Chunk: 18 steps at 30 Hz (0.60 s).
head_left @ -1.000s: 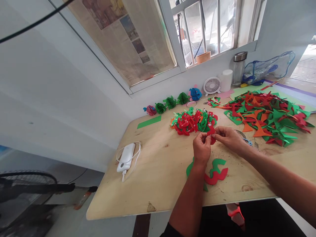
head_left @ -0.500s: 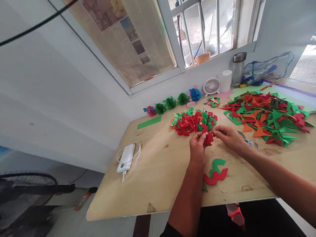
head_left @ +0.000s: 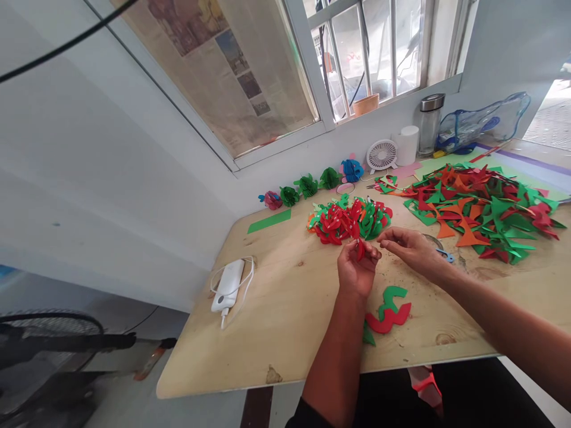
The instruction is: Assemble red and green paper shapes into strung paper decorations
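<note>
My left hand (head_left: 355,274) grips a red paper cutout (head_left: 359,249), turned edge-on between thumb and fingers. Just right of it is my right hand (head_left: 413,249), thumb and fingertips pinched together; anything between them is too small to make out. Behind my left hand lies a heap of red and green paper cutouts (head_left: 339,223), several bearing small white squares. A wavy red cutout (head_left: 392,321) and a green one (head_left: 393,294) overlap on the table by my left forearm. A blue-handled tool (head_left: 446,255), partly hidden, rests beside my right hand.
Paper scraps (head_left: 482,208) in red, green and orange pile up on the right. A white power bank (head_left: 229,282) with its cable lies left on the wooden table (head_left: 267,339). Along the wall stand folded paper figures (head_left: 307,185), a small fan (head_left: 382,156) and a glass bottle (head_left: 430,128).
My left hand has turned and shifted slightly left, bringing the red cutout from face-on to edge-on. My right hand has moved a little left, still pinched.
</note>
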Tool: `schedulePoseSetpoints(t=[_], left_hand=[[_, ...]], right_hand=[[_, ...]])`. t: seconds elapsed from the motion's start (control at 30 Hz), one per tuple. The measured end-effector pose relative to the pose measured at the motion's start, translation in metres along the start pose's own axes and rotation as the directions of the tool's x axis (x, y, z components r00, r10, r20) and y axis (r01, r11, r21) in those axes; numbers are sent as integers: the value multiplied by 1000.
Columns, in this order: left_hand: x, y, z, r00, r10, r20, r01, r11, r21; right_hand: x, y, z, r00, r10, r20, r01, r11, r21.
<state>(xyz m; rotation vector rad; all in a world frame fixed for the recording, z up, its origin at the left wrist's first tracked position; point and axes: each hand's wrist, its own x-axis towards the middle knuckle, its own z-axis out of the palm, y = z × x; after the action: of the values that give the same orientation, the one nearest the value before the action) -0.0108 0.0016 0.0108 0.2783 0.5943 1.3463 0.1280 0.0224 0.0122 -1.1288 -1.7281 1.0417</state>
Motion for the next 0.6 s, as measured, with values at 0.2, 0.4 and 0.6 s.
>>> schedulePoseSetpoints(t=[0.2, 0.4, 0.6], left_hand=[[-3, 1, 3, 999, 10, 33, -10, 1000, 14], [-6, 3, 6, 999, 8, 51, -11, 998, 69], [-10, 4, 7, 981, 30, 192, -37, 999, 34]], right_hand=[[-1, -1, 1, 999, -17, 28, 15, 998, 67], [-2, -4, 1, 998, -30, 51, 24, 993, 119], [-3, -7, 1, 998, -40, 42, 36, 994, 104]])
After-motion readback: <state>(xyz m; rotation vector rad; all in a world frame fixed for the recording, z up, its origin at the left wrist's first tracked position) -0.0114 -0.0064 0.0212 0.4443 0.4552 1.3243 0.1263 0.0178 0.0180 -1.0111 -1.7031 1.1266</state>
